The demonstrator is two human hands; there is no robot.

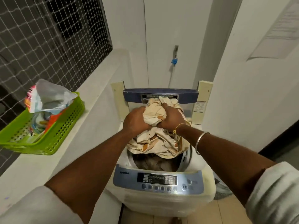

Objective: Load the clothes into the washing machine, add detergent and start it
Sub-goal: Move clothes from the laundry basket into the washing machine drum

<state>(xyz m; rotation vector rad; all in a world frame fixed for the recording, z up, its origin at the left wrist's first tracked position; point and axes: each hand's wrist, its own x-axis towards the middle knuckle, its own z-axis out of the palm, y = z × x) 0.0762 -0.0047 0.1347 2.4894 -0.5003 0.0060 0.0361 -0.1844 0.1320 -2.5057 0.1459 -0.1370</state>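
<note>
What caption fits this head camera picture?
Both hands, left hand and right hand, push cream cloth into the open washing machine.

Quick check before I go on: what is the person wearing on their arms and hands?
Both arms are bare to above the elbow, with pale grey-white sleeves pushed up. The right wrist carries a thin gold chain bracelet, with a plain silver bangle further up the forearm. A ring shows on one right-hand finger.
</note>
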